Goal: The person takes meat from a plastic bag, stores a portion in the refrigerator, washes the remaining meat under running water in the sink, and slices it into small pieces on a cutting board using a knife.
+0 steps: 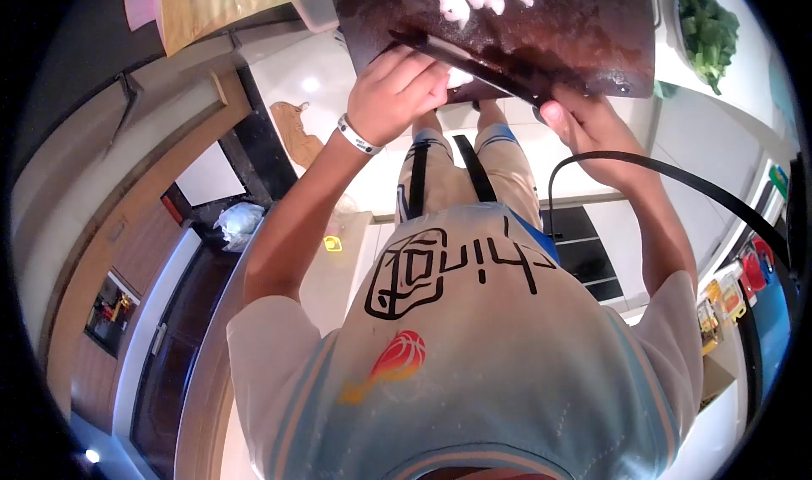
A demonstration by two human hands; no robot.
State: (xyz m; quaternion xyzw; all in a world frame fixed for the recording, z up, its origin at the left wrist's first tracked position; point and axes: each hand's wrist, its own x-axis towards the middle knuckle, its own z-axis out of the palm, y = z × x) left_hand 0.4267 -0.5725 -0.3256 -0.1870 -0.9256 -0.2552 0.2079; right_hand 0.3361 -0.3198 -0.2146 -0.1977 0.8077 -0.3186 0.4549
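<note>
Knife [474, 64] was held by right hand [596, 133] over cutting board [584, 15] | white piece [458, 78] was partly covered by curled left hand [393, 91], grip could not be determined

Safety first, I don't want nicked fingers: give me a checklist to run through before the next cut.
1. Knife gripped in the right hand: ok.
2. Left hand well away from the blade: not ok, its curled fingers are right beside it.
3. White piece by the left hand firmly held: cannot tell, largely hidden.
4. Loose white pieces away from the blade: ok, beyond it.
5. Cutting board dry: not ok, wet patches show.
6. Board secured against slipping: cannot tell.
</note>
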